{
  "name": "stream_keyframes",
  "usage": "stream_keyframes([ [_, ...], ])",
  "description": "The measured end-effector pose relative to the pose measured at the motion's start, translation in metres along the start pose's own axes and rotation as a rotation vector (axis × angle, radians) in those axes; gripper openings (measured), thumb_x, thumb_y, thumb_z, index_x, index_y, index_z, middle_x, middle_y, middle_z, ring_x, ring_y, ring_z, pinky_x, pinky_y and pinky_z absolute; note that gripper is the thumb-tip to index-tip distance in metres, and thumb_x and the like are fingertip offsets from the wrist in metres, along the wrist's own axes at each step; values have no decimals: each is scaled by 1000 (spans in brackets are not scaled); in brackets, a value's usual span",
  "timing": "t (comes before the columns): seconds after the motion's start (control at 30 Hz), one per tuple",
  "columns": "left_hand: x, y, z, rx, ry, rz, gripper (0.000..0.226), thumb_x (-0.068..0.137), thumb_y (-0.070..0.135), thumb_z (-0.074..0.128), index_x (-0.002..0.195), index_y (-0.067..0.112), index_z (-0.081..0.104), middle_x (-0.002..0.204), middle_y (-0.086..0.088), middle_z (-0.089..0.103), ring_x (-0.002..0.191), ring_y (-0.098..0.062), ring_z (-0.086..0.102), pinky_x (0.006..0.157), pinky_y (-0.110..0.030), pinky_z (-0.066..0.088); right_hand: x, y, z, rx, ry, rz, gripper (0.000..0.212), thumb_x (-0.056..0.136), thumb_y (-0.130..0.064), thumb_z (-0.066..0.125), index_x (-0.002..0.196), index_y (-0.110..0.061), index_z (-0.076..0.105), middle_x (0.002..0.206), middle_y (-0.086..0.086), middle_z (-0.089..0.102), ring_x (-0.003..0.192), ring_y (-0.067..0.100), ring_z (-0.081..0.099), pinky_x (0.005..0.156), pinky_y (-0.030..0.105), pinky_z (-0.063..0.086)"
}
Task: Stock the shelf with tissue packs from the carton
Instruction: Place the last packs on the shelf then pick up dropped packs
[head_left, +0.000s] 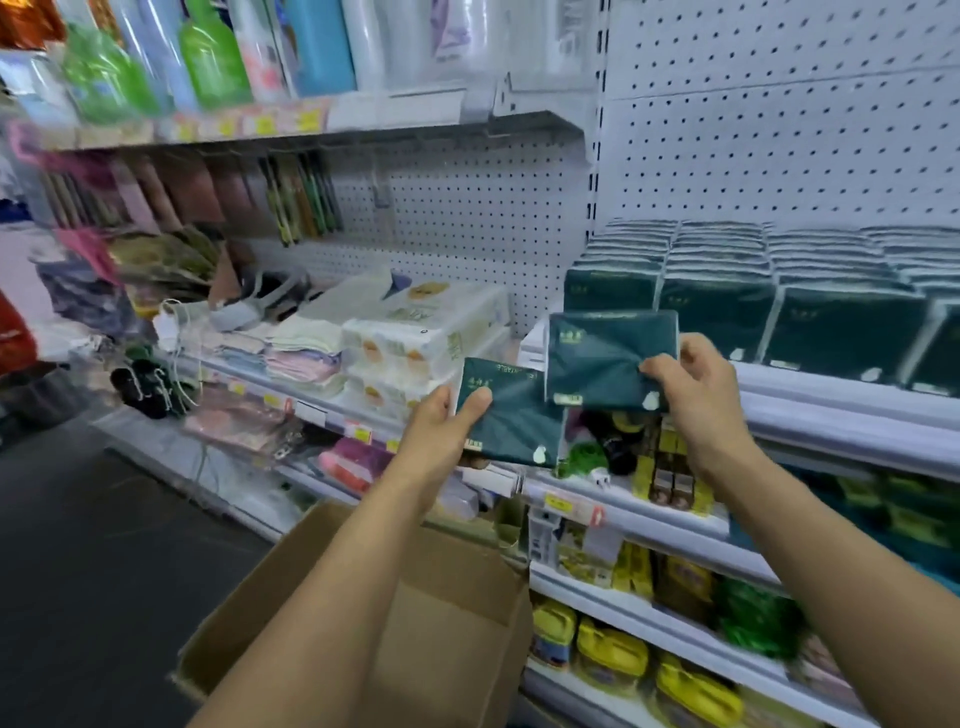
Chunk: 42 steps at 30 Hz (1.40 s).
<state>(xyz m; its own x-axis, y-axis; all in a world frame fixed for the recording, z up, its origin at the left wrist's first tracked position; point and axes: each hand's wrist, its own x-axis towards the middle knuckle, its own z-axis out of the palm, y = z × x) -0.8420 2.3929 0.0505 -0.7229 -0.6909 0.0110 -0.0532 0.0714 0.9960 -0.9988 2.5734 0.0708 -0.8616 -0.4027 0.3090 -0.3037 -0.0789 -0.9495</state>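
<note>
Right hand (691, 384) and left hand (447, 431) each pinch one dark green tissue pack (608, 358) before the shelf (831, 400); thin grips could let one slip.

No text can be read with certainty. The dark green tissue pack (511, 421) in the left hand (441, 431) carries a pale printed line along its top edge and a small light label at its lower left, both too blurred to make out. The second dark green tissue pack (608, 358) in the right hand (691, 384) shows a similar faint mark and label, equally unreadable. The yellow price tags (558, 503) on the shelf edge (649, 519) are smeared.
</note>
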Motion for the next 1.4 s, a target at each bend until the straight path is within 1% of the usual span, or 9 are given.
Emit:
stream_keyframes([
  [0.13, 21, 7, 5, -32, -60, -2, 13, 100, 29, 57, 106, 17, 61, 98, -4, 72, 75, -11, 72, 56, -32, 59, 29, -2, -2, -124, 106, -98, 17, 88, -10, 67, 94, -7, 51, 83, 9, 57, 73, 13, 56, 68, 21, 47],
  [0.33, 46, 10, 6, -80, -100, -37, 18, 99, 30, 58, 110, 16, 61, 98, -4, 71, 77, -12, 70, 56, -29, 58, 66, 11, 8, -295, 149, -55, 15, 89, -14, 69, 94, -6, 57, 84, 9, 62, 77, 19, 60, 75, 33, 50],
  [0.5, 61, 9, 6, -132, -117, -51, 19, 99, 30, 59, 111, 17, 61, 100, -3, 72, 80, -13, 71, 59, -30, 59, 78, 15, 15, -424, 198, -82, 7, 89, -17, 69, 92, -12, 64, 68, -4, 55, 59, 6, 50, 60, 25, 40],
  [0.83, 72, 6, 12, -202, -156, -47, 31, 94, 27, 66, 119, 13, 59, 113, -8, 71, 95, -20, 71, 59, -28, 57, 81, 22, 22, -493, 308, 60, 29, 86, -25, 73, 104, -15, 52, 87, -8, 54, 82, 16, 56, 83, 41, 51],
  [0.97, 73, 5, 18, -217, -186, -36, 27, 94, 28, 65, 117, 15, 60, 111, -8, 71, 95, -19, 72, 60, -30, 57, 63, 15, 20, -497, 390, -43, 38, 87, -37, 69, 115, -19, 50, 102, -1, 54, 91, 19, 55, 79, 39, 50],
  [1.1, 67, 11, 37, -242, -252, 9, 26, 99, 33, 56, 117, 15, 60, 102, -3, 73, 87, -13, 73, 62, -30, 58, 29, 0, 23, -295, 76, 23, 35, 87, -45, 68, 111, -20, 62, 94, -4, 66, 87, 11, 61, 77, 28, 52],
  [1.17, 65, 15, 49, -252, -302, 27, 31, 99, 34, 54, 120, 12, 59, 107, -8, 73, 95, -19, 72, 70, -38, 61, 21, -1, 20, -169, -67, 134, 25, 85, -33, 74, 104, -16, 70, 93, 0, 74, 89, 17, 70, 77, 31, 58],
  [1.27, 66, 22, 70, -126, -284, 158, 28, 98, 33, 58, 118, 13, 59, 113, -7, 70, 104, -20, 68, 90, -43, 57, 21, 0, -7, -111, -3, 123, 13, 83, -18, 76, 87, -7, 70, 85, 3, 75, 81, 19, 72, 71, 31, 58],
  [1.4, 89, 34, 83, 110, -32, 374, 48, 90, 39, 68, 131, 26, 47, 131, 7, 53, 118, -8, 51, 101, -28, 42, 27, -7, -55, -261, 215, -24, 38, 84, -21, 76, 65, -3, 47, 59, 0, 43, 59, 12, 40, 61, 25, 36],
])
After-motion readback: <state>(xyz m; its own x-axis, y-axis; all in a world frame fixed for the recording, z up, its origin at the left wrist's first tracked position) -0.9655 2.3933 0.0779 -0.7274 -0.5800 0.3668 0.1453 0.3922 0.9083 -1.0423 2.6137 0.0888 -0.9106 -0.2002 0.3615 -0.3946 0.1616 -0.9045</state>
